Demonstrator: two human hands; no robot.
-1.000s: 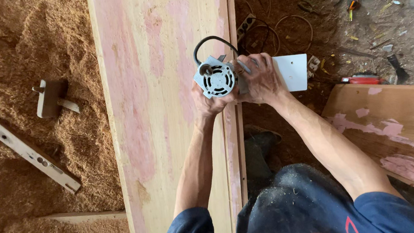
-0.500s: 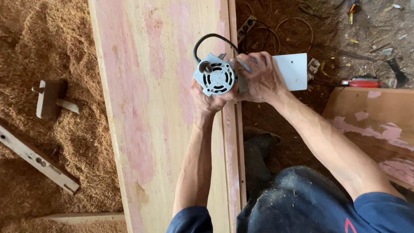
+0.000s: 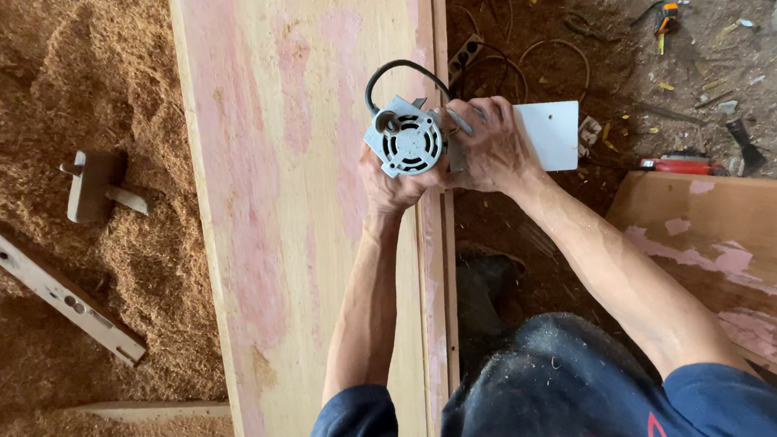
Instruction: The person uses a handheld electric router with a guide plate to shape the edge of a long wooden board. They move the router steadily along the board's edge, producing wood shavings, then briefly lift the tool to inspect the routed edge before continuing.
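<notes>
Both hands are clamped on a small grey router point(image 3: 405, 140), its vented round motor top facing up and a black cord point(image 3: 394, 70) looping off its far side. The left hand point(image 3: 387, 183) grips the near-left of the body; the right hand point(image 3: 492, 144) wraps the right side, fingers curled tight. Both forearms reach away from the body and meet at the tool. The router sits on the right edge of a long pale plank point(image 3: 303, 207) streaked with pink, which runs near to far. A white rectangular base plate point(image 3: 552, 134) sticks out to the right past the plank edge. Left, on the sawdust floor point(image 3: 12, 92), lie a wooden mallet point(image 3: 95, 186) and a long wooden strip point(image 3: 48, 286). Right, a second pink-stained board point(image 3: 748, 262) and a red tool point(image 3: 679, 165) rest on the dirt.
</notes>
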